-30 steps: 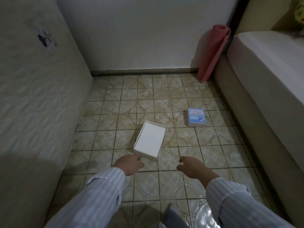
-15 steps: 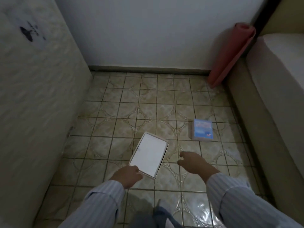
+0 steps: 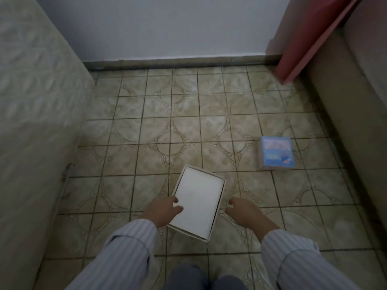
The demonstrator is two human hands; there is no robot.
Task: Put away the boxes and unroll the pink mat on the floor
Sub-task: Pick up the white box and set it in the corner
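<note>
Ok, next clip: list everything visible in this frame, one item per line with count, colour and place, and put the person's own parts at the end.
white box: 1, white, open top, on the floor near centre, left hand on its left edge
blue box: 1, light blue with print too blurred to read, on the floor to the right, near the bed base
pink mat: 1, pink, rolled, leaning in the far right corner
floor: beige patterned tiles
wall: pale, at the far end
mattress: 1, off-white quilted side, along the left
bed base: 1, beige, along the right
sleeves: 2, striped light blue
left hand: touching the white box
right hand: open, empty, right of the white box
</note>
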